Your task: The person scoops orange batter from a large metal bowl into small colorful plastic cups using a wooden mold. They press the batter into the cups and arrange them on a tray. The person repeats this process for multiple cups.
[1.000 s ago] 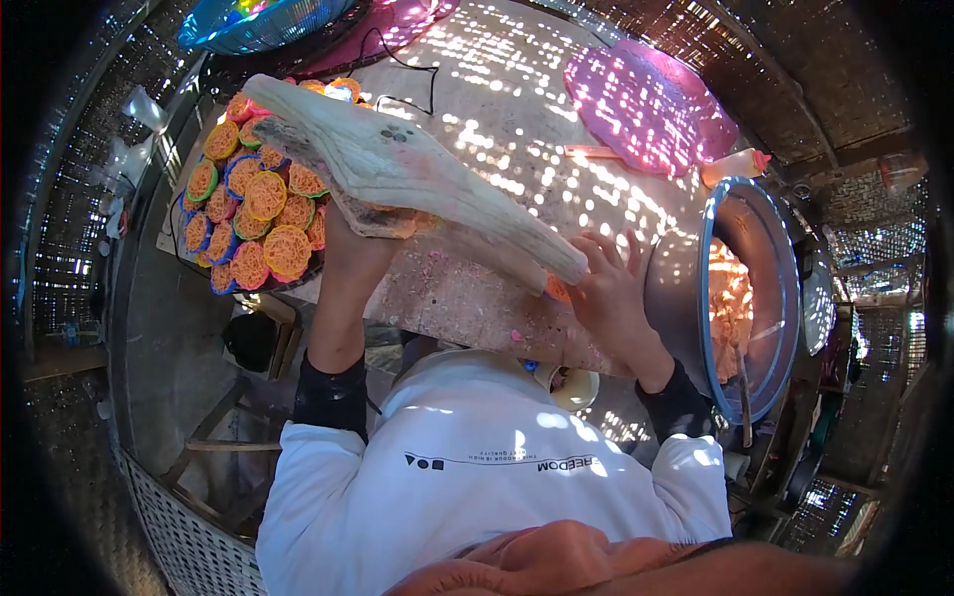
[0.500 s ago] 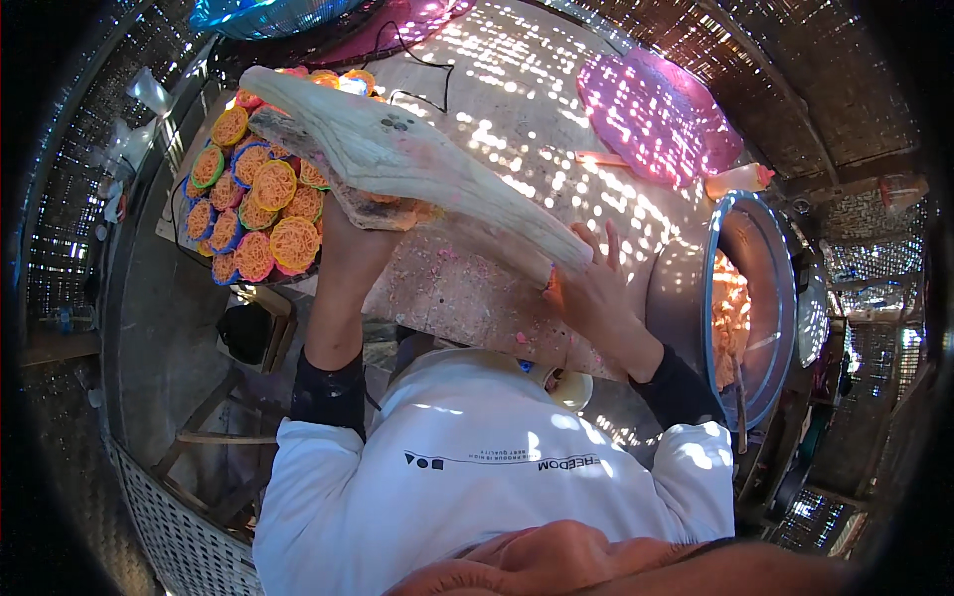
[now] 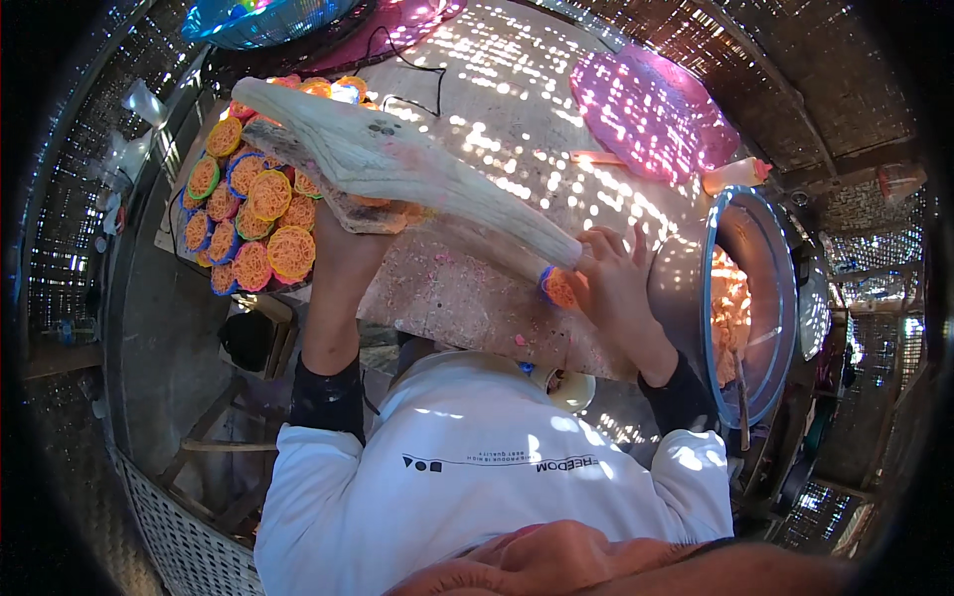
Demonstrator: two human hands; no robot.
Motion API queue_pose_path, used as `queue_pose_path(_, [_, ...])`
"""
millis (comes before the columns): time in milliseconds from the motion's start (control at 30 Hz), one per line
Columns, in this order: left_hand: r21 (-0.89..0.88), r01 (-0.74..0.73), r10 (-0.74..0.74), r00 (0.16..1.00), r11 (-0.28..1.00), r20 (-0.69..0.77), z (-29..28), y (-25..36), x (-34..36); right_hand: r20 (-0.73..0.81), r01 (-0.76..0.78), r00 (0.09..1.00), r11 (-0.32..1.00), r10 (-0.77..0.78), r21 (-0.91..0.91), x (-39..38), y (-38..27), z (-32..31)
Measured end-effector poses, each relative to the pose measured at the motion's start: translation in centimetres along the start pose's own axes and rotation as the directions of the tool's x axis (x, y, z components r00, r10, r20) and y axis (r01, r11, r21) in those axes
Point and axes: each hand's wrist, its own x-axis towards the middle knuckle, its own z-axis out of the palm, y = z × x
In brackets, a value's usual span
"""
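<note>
A long, pale wooden lever [image 3: 437, 174] slants across the bench from upper left to lower right. My left hand [image 3: 346, 238] reaches under a flat wooden board [image 3: 368, 216] beneath the lever's left part; its fingers are hidden. At the lever's lower right end is my right hand [image 3: 618, 293], upper fingers raised and somewhat apart. Against its thumb side is a small orange noodle nest [image 3: 559, 286] with a blue rim, seemingly held low in the hand. Many similar orange nests [image 3: 268, 194] in coloured rims are piled at the left, next to my left hand.
At the right stands a deep blue-rimmed basin [image 3: 780, 298] with an orange mass [image 3: 730, 298] and a stick inside. A pink tray [image 3: 651, 114] and a bottle [image 3: 735, 176] lie farther back. Crumbs dot the worktop [image 3: 447, 288]. A blue basket [image 3: 268, 25] sits at the far left.
My right hand has shifted slightly right from the lever's end, and the blue-rimmed nest beside it shows more. My left hand stays under the board.
</note>
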Motion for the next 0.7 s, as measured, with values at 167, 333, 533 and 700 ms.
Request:
queue_pose_path(167, [0.008,0.009,-0.009,1.000,1.000,0.023,0.5,0.1,0.2,0.018,-0.051,0.998,0.998,0.052,-0.042,-1.2,1.6,-1.0])
queue_pose_path(333, [-0.003,-0.022,0.023,0.998,1.000,0.055,0.9,0.0,0.2,0.102,-0.191,0.978,0.978,0.182,0.081,-1.0,2.7,-0.8])
queue_pose_path(533, [-0.035,-0.010,0.011,0.999,0.999,0.030,1.4,0.4,0.2,0.244,-0.267,0.950,0.915,0.196,0.302,-0.8,3.3,2.0])
queue_pose_path(700, [0.019,0.026,-0.026,0.999,0.999,0.030,1.3,0.6,0.1,0.272,-0.262,0.950,0.866,0.153,0.426,-0.4,3.9,3.2])
